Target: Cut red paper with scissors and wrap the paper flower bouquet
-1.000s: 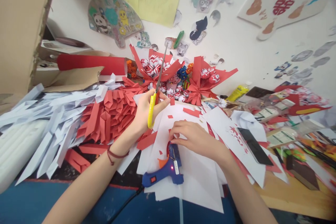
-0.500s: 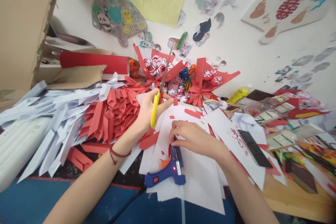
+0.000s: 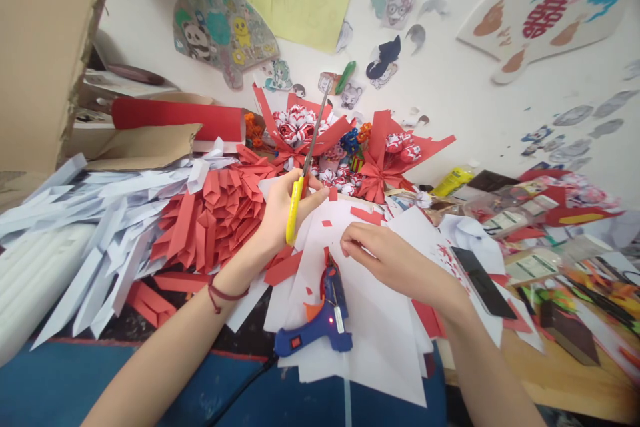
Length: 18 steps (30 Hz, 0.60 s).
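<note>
My left hand [image 3: 280, 213] is closed around yellow-handled scissors [image 3: 304, 167], whose blades point up and away toward the wall. My right hand [image 3: 387, 257] rests knuckles-up on a stack of white paper [image 3: 370, 333], fingers curled together; whether it holds anything I cannot make out. Just left of that hand lies a blue glue gun [image 3: 320, 320] with an orange trigger and a lit red lamp, its nozzle toward a small red paper piece [image 3: 326, 255]. Small red scraps are scattered on the white paper.
Folded red paper pieces [image 3: 210, 217] and white folded strips [image 3: 90, 227] pile up at the left. Red paper bouquets [image 3: 340, 143] stand against the wall. A black phone [image 3: 483, 280] lies at the right among clutter. A red roll [image 3: 175, 120] lies at the back left.
My right hand has moved up and to the right, off the glue gun's nozzle, uncovering the red piece there. The left hand with the scissors has barely shifted.
</note>
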Motion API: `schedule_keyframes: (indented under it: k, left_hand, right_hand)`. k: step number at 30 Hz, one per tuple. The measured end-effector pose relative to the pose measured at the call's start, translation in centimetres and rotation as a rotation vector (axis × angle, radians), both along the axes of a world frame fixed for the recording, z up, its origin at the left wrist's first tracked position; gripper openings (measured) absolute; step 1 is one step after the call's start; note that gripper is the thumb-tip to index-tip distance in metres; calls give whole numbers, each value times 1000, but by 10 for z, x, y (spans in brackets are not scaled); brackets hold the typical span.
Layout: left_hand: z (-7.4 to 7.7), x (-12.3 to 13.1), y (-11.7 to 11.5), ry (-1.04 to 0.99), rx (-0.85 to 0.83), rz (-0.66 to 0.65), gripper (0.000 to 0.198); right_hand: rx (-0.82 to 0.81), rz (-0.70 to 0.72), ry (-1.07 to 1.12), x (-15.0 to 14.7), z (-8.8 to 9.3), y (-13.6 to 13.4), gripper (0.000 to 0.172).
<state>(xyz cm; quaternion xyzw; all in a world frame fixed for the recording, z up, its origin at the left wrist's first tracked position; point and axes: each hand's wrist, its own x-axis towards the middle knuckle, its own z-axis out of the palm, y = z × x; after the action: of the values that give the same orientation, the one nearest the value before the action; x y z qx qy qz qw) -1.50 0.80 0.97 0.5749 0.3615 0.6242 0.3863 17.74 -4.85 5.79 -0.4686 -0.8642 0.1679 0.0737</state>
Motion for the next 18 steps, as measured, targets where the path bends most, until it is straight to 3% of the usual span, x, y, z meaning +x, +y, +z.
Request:
schedule_keyframes:
  k: [5,10,18]
  left_hand:
    - [0,-1,0,13,14,5,24]
    - [4,-1,-2,59,16,33,23]
    - [6,-2,-5,79,44,29,20]
  right_hand:
    - [60,6,-22,5,-5,-5,38]
    - [95,118,-36,11,-11,-5,17]
    - [209,251,-234,2,-22,-6,28]
